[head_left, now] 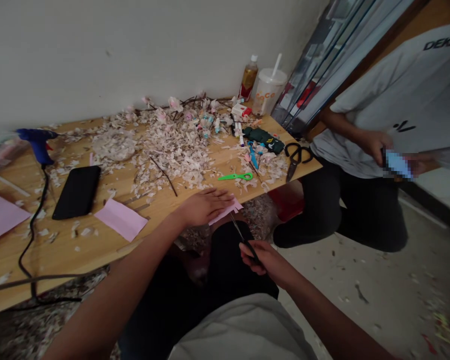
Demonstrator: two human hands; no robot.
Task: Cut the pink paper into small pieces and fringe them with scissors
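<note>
The person's right hand is gripping a pair of dark-handled scissors, the fingers curling around the handles. The scissors' narrow blades are pointing away from the body and meeting the near edge of a pink paper strip, close to its right end. The left hand is lying palm down over that strip with the fingers stretched forward; its underside is hidden, so one cannot tell whether it is pinching the paper or only pressing on it. The strip is sitting at the front edge of the wooden table, partly jutting past it above the person's lap.

Just beyond the left hand, a green tool with a ring handle is lying near a wide heap of pale scraps. To the left, a folded pink paper is resting beside a black phone, and a blue glue gun is standing farther off. To the right, black scissors are lying near the table's corner. A bottle and a lidded cup are standing behind. A co-worker is sitting at the right, holding a blurred object.
</note>
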